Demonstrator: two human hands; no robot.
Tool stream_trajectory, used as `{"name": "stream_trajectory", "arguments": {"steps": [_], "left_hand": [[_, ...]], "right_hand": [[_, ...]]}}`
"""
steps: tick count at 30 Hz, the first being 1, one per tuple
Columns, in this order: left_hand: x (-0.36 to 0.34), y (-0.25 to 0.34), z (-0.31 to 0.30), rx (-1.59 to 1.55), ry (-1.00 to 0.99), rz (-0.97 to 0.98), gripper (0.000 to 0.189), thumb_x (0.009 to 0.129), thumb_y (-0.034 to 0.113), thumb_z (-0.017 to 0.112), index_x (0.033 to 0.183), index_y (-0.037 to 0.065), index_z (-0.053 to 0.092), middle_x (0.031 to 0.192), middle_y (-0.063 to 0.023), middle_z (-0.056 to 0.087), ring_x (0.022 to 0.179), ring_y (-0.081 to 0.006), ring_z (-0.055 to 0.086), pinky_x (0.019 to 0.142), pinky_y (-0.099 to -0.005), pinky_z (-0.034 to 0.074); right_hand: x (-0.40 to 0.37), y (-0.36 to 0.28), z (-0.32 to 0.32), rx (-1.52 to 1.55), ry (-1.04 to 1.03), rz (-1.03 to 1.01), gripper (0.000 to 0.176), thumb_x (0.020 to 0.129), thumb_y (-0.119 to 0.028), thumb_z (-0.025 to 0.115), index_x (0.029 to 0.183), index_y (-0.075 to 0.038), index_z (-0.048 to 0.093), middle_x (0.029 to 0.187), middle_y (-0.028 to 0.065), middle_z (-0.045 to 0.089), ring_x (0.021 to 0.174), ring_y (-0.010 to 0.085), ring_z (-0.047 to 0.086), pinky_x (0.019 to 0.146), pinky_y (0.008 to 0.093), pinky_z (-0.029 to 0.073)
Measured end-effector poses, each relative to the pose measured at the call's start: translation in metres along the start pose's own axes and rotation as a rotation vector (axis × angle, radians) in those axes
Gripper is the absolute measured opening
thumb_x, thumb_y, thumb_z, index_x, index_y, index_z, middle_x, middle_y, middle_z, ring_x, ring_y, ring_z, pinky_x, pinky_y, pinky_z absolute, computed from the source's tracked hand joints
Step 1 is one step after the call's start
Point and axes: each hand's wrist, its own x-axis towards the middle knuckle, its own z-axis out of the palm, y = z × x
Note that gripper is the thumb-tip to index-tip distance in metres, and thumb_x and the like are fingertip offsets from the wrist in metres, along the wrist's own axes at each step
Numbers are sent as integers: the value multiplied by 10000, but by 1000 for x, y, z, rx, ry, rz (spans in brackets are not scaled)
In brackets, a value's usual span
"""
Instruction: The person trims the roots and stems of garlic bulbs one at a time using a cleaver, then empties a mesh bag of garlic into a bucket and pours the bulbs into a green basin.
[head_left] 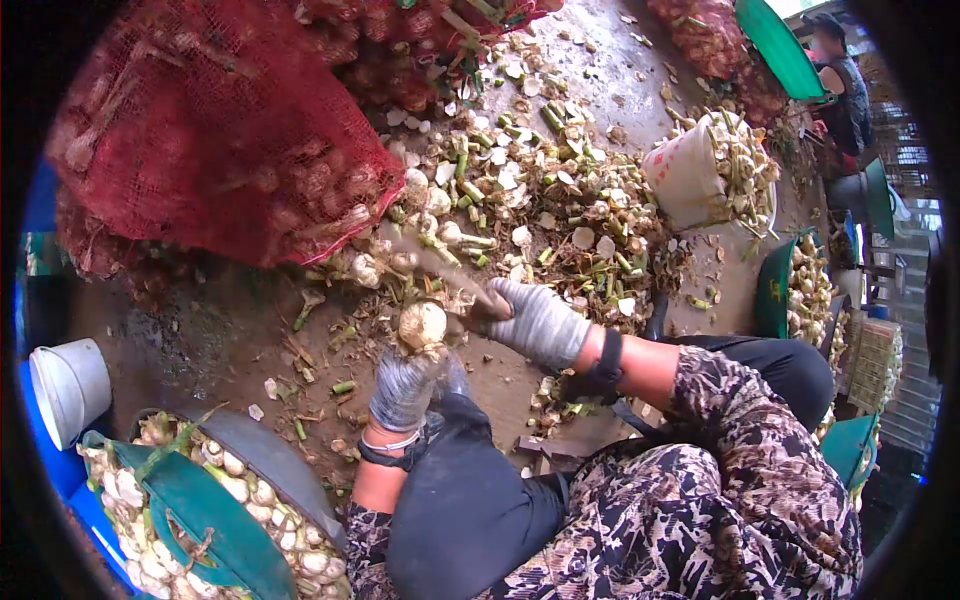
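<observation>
A garlic bulb (422, 326) is gripped in my gloved left hand (402, 392), its pale round face turned up. My right hand (540, 322), also in a grey glove, is closed around the handle of a knife (487, 302). The blade is smeared by motion and points up and left, just above the bulb. Beyond both hands, loose garlic bulbs (365, 270) lie on the ground by a red mesh sack (230, 150) full of garlic.
Cut stalks and peelings (590, 215) cover the ground ahead. A white bucket (690, 180) of garlic lies tipped at right. Lower left are a green basin (215, 530) among trimmed bulbs and a white pail (75, 390). Another person (848, 95) is at the far right.
</observation>
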Motion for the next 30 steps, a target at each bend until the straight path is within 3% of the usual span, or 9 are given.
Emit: {"name": "stream_trajectory", "arguments": {"steps": [2,3,4,6,7,23,26,28,30], "left_hand": [[-4,0,4,-660,-67,-250,578,835,369,721,1254,24,523,1153,-65,597,1070,-201,564,971,-322,427],[-9,-7,5,-576,-12,-299,551,874,319,688,1298,29,489,1224,-72,570,1107,-205,545,999,-327,416],[-20,-68,2,12,-72,56,493,952,300,583,1351,46,442,1334,-90,504,1173,-210,507,1031,-327,396],[-29,-71,6,64,-65,135,389,918,174,610,1279,41,547,1168,-82,626,1046,-202,608,880,-331,500],[-24,-39,-8,665,-214,268,363,928,131,580,1280,43,552,1196,-93,627,1090,-207,605,932,-333,490],[-26,-35,10,237,-58,151,327,918,83,573,1243,43,587,1165,-106,650,1062,-212,629,933,-332,497],[-32,-78,6,294,-136,311,325,914,66,574,1237,35,591,1146,-107,660,1056,-213,636,929,-333,503],[-24,-30,3,592,-117,404,279,907,109,607,1181,58,617,1112,-101,666,1024,-207,642,881,-343,520],[-24,-15,5,-39,-109,-268,263,887,175,655,1133,91,616,1076,-81,652,987,-214,629,823,-363,529]], "right_hand": [[-10,3,-17,-315,-83,-183,278,735,-199,703,984,-119,608,783,147,644,756,343,652,647,423,505],[-15,1,-21,-378,-112,-235,246,737,-183,686,961,-126,600,759,138,632,739,345,650,633,434,503],[-18,-4,-26,-442,-140,-290,216,739,-167,669,937,-134,593,735,129,620,722,347,649,619,444,501],[-21,-21,-38,-481,-176,-337,171,761,-171,651,916,-137,585,718,122,612,697,345,646,599,449,494],[-23,-28,-42,-517,-215,-381,128,784,-174,632,894,-141,577,701,115,605,672,343,642,579,454,488],[-28,-18,-35,-666,-290,-337,114,796,-136,571,909,-122,565,689,129,600,645,351,638,526,465,479],[-19,2,-29,-658,-270,-340,129,801,-127,541,927,-125,569,704,131,608,694,358,651,548,474,487],[-18,16,-26,-628,-198,-405,147,812,-143,546,951,-126,589,741,138,632,722,355,658,574,467,501],[-10,45,-27,-441,-124,-175,149,835,-155,559,971,-117,604,793,146,653,750,348,662,617,450,517]]}}
